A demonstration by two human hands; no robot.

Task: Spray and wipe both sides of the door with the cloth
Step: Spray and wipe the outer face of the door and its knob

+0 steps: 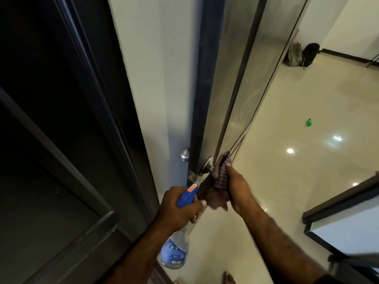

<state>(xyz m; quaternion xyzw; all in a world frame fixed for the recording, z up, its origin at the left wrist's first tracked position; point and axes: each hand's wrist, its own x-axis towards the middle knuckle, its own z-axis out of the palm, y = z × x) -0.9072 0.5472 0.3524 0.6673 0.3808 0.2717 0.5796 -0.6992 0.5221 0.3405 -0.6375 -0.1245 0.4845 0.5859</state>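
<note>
The door (231, 64) stands ajar, seen almost edge-on, its glossy dark face turned to the right and its blue-black edge toward me. A round metal knob (207, 166) sits on that face, with a second knob (185, 154) on the far side. My right hand (239, 188) grips a checked dark cloth (218, 181) and presses it against the door beside the knob. My left hand (179, 209) holds a spray bottle (174, 254) with a blue trigger head (187, 194), its nozzle aimed at the door's edge near the latch plate.
A dark panelled door or wardrobe (57, 150) fills the left. A pale wall (160, 78) lies behind the door. On the glossy tiled floor (307, 150) stand two bags (301, 55) and a small green bottle (309, 122). A dark-framed panel (344, 203) juts in at the right. My bare foot (228, 278) is below.
</note>
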